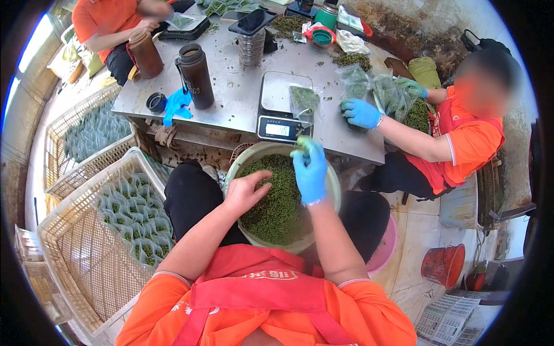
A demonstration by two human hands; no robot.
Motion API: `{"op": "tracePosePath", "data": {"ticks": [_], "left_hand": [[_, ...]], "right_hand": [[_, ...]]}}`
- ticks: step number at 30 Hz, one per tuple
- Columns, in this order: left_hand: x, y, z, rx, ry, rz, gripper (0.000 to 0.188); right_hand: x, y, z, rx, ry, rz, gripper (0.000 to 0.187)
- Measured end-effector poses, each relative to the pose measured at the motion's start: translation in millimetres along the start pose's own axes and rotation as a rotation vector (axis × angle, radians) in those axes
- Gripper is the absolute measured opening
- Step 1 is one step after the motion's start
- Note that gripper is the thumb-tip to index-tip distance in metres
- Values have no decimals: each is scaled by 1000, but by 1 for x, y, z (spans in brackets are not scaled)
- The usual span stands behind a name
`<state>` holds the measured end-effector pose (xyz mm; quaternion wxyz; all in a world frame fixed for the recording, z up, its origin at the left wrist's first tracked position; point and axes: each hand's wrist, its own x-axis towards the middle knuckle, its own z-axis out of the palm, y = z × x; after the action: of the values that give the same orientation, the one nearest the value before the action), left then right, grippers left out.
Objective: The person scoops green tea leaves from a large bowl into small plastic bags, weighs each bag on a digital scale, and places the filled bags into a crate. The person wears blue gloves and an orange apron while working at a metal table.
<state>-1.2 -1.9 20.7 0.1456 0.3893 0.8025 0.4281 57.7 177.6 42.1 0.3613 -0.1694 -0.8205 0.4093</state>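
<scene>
Head view: green berries [268, 214] lie in the basin [333, 187]. Over its left side, the left hand [246, 192] curves loosely, fingers apart, gripping nothing visible; over its right, the gloved right hand [310, 171] bends its fingers close, hold unclear.

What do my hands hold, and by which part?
The right hand seems to pinch a green clump; its held part is blurred. Left hand: cannot tell.
</scene>
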Motion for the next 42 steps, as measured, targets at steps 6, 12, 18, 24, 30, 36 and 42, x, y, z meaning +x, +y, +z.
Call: {"op": "tracePosePath", "data": {"ticks": [6, 12, 18, 24, 30, 36, 42], "left_hand": [[2, 4, 9, -682, -82, -113, 34], [-4, 0, 4, -302, -45, -57, 19], [-5, 3, -6, 120, -65, 229, 29], [-3, 1, -7, 124, -37, 237, 26], [-3, -1, -4, 126, -13, 272, 22], [-3, 0, -2, 128, -39, 246, 20], [0, -1, -5, 107, -10, 252, 18]], "right_hand": [[-49, -8, -4, 395, -372, 482, 16], [-24, -13, -14, -151, -276, 185, 29], [42, 8, -5, -448, -30, -363, 40], [84, 2, 18, -661, -226, 128, 48], [47, 22, 11, -379, -92, -84, 51], [72, -5, 18, -489, -209, 48, 58], [87, 24, 29, -554, -124, -6, 48]]}}
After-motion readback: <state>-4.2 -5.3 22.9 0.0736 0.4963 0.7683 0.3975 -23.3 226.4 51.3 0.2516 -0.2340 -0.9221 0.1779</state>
